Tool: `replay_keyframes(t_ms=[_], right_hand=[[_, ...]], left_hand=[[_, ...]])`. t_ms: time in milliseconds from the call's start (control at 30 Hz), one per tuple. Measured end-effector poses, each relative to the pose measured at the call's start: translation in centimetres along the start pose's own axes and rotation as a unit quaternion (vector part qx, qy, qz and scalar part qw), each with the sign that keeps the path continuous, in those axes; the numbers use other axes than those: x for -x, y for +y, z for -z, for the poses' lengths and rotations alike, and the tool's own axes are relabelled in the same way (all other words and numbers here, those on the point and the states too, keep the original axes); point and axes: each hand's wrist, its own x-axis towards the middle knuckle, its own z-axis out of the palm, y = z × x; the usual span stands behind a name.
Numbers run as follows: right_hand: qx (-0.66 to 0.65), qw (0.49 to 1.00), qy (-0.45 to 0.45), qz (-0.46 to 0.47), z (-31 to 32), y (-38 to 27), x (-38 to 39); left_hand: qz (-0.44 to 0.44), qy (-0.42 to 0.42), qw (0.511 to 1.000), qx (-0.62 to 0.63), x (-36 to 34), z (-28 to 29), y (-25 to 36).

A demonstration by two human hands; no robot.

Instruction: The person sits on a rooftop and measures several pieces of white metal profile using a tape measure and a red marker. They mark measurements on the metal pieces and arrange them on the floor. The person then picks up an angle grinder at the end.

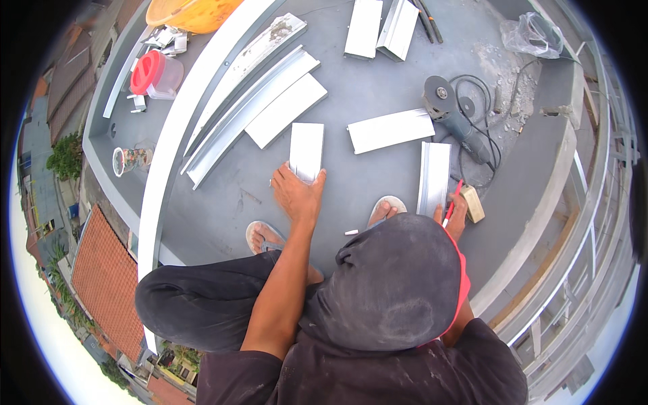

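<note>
My left hand [299, 192] grips the near end of a short white metal profile piece [307, 146] lying on the grey floor, thumb on one side and fingers on the other. A slim red pen [454, 197] is held in my right hand [457, 214], partly hidden by my knee. Beside that hand lies another white channel piece [434, 177], its near end next to my fingers. A small beige block [472, 204] sits just right of the pen. Between my feet lies a small white cylinder [352, 233].
An angle grinder [460, 121] with its cord rests at the right, near a white profile [391, 131]. Longer white profiles [246, 115] lie at the left beside a curved white rail [177, 135]. Further off are a red-lidded tub [162, 75], an orange basin [192, 15] and a plastic bag [532, 35].
</note>
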Motion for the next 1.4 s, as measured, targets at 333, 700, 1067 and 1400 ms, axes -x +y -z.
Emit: replay_keyframes(t_ms=[333,700,1067,1400], right_hand=[[0.084,0.996,-0.020,-0.031,2.8,0.0,1.8],[0.187,0.977,-0.011,-0.102,5.8,4.3,-4.1],[0.204,0.947,-0.154,-0.193,5.1,-3.3,9.5],[0.027,0.970,-0.126,-0.204,5.1,1.2,8.6]], left_hand=[[-0.117,-0.047,0.989,-0.073,-3.5,-0.3,4.3],[-0.209,-0.036,0.977,-0.014,-8.1,2.9,4.5],[-0.013,0.091,0.970,0.226,-5.5,3.4,1.0],[-0.088,-0.502,0.776,0.372,2.5,1.2,5.9]])
